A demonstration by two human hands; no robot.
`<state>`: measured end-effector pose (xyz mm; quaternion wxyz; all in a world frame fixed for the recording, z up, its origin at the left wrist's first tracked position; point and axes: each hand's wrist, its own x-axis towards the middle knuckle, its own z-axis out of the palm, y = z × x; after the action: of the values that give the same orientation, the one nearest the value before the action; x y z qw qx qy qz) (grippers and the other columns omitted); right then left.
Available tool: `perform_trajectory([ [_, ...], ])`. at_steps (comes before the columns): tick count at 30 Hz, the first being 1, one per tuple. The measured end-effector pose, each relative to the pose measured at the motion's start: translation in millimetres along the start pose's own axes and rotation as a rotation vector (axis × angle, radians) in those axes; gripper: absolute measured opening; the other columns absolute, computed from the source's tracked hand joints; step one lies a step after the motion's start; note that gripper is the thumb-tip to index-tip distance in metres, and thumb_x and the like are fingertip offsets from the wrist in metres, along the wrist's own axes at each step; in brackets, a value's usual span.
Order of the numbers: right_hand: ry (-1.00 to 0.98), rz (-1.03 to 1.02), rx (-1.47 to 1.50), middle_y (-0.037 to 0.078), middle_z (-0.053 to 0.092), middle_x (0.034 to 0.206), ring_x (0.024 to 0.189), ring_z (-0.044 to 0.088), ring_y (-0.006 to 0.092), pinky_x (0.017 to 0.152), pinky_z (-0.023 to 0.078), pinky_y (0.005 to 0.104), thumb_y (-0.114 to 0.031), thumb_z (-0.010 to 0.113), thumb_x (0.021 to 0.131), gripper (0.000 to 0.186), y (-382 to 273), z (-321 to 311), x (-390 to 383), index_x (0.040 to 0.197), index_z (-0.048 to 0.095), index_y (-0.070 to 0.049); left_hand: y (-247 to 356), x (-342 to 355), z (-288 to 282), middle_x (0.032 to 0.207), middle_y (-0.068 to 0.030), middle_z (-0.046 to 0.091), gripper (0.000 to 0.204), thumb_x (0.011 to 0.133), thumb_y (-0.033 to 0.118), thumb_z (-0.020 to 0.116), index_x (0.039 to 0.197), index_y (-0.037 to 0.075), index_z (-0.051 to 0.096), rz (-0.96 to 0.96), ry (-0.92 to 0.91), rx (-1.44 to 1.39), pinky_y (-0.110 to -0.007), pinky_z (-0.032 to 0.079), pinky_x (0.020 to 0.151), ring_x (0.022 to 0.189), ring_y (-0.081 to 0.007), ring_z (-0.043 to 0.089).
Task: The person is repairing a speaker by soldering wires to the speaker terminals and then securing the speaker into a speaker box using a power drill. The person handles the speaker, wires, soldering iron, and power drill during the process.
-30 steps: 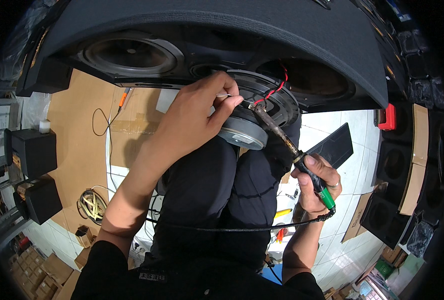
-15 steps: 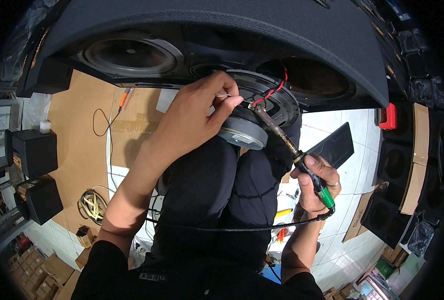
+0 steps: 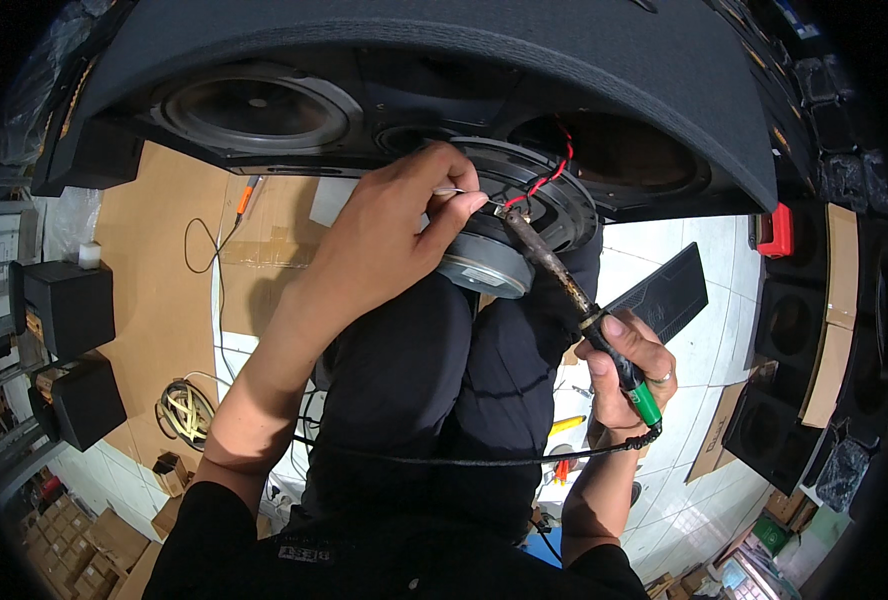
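My right hand (image 3: 632, 365) is wrapped round the black and green handle of a soldering iron (image 3: 554, 265). The iron's tip meets the terminal of a loose speaker driver (image 3: 484, 265), where a twisted red and black wire (image 3: 552, 180) ends. My left hand (image 3: 414, 215) pinches a thin strand of solder wire (image 3: 461, 190) between thumb and fingers, its end close to the iron's tip. The driver rests by my knees, magnet side toward me. Behind it stands a large black speaker cabinet (image 3: 444, 45); the red and black wire comes out of its open right hole (image 3: 624, 160).
Another driver (image 3: 259, 108) sits in the cabinet's left side. Cardboard (image 3: 154, 230) covers the floor at left, with an orange-handled tool (image 3: 250, 195) on it. The iron's cord (image 3: 484, 460) crosses my lap. A black panel (image 3: 664, 290) lies at right, near several black boxes (image 3: 789, 320).
My right hand and the iron's handle have shifted slightly left, with the tip still at the terminal. The left hand stays nearly in place.
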<state>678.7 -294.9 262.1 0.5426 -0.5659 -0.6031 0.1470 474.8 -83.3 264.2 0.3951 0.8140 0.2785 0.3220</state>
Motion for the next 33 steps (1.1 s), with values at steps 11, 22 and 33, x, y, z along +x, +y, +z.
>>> perform_trajectory([
  [11, 0.007, 0.117, -0.026, 0.015, 0.068, 0.085, 0.072, 0.071, 0.0183, 0.062, 0.055, 0.0275, -0.022, 0.076, 0.094, 0.031, -1.2, -0.7, -7.9, 0.116, 0.062, -0.007, -3.2, -2.2, 2.9, 0.080, -0.0053, 0.065, 0.015, 0.098, 0.014, 0.069, 0.100, 0.002, 0.062, -0.021, 0.000, -0.052, -0.024, 0.044, 0.058, 0.066, -0.0080, 0.058],
  [22, 0.050, 0.031, 0.088, 0.011, 0.065, 0.069, 0.059, 0.065, 0.0205, 0.055, 0.051, 0.0305, -0.017, 0.074, 0.095, 0.029, -18.6, 14.4, -16.6, 0.117, 0.060, -0.004, -66.0, -135.3, -93.4, 0.095, -0.0041, 0.063, 0.011, 0.101, 0.009, 0.065, 0.105, 0.000, 0.064, -0.391, 0.300, 0.168, -0.025, 0.046, 0.075, 0.084, -0.0093, 0.056],
  [33, -0.127, -0.062, 0.187, 0.015, 0.066, 0.080, 0.068, 0.063, 0.0271, 0.065, 0.052, 0.0385, -0.011, 0.083, 0.083, 0.036, -65.1, 70.0, 2.2, 0.115, 0.070, -0.003, -267.1, -279.7, -163.6, 0.085, -0.0093, 0.064, 0.013, 0.094, 0.015, 0.074, 0.095, 0.002, 0.071, -0.635, 0.415, 0.515, -0.032, 0.050, 0.069, 0.074, -0.0182, 0.060],
])
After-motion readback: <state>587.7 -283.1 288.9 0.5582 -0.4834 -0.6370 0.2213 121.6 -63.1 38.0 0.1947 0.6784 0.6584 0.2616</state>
